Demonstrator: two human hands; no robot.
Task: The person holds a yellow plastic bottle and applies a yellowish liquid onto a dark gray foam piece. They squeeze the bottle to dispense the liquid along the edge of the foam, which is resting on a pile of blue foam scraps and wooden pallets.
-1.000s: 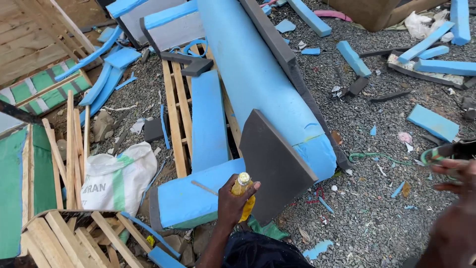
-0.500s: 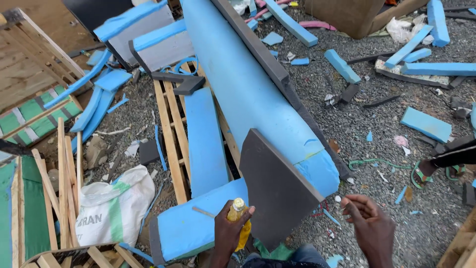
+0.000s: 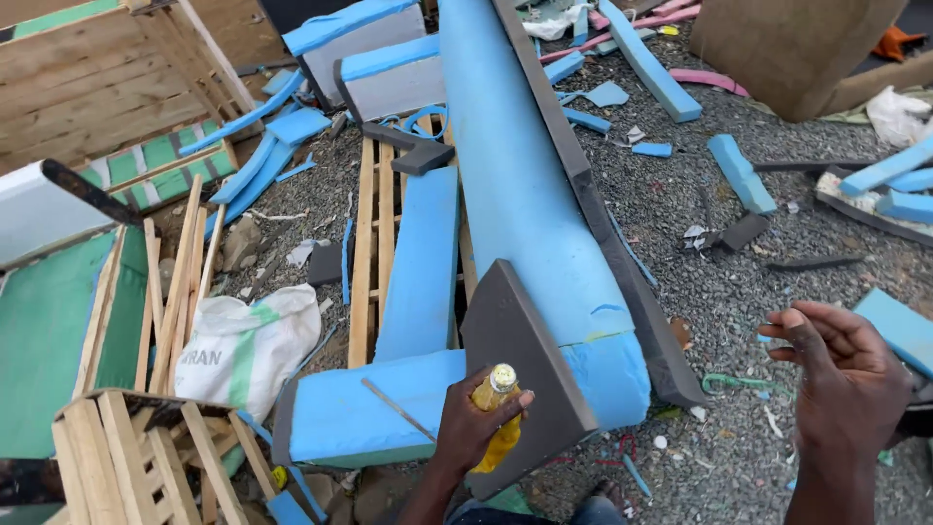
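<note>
Gripping a small yellow bottle (image 3: 498,416) near the bottom centre, the left hand (image 3: 471,428) has its fingers wrapped round the bottle body, pale cap end pointing up. Bottle sits right against the near edge of a dark grey foam panel (image 3: 520,369), which leans tilted against the end of a long blue foam roll (image 3: 530,204). Roll runs from the near centre away to the far top, with a dark grey strip (image 3: 593,214) along its right side. Right hand (image 3: 841,384) is at the near right, held in the air, fingers loosely spread and slightly curled, holding nothing, well apart from the bottle. Just left of the left hand lies a shorter blue foam block (image 3: 364,413) with a thin metal blade or rod (image 3: 398,410) resting on it; cannot tell which. Flat blue foam slab (image 3: 420,262) lies on a wooden slatted frame (image 3: 374,243) left of the roll. White sack with a green stripe (image 3: 248,345) sits at near left, beside wooden slats (image 3: 170,292) and a small wooden crate (image 3: 146,457). Green panels (image 3: 53,331) at far left. Gravel ground (image 3: 719,292) on the right is littered with blue foam offcuts (image 3: 741,173) and grey scraps (image 3: 743,231). Brown cardboard box (image 3: 797,49) at far right.
</note>
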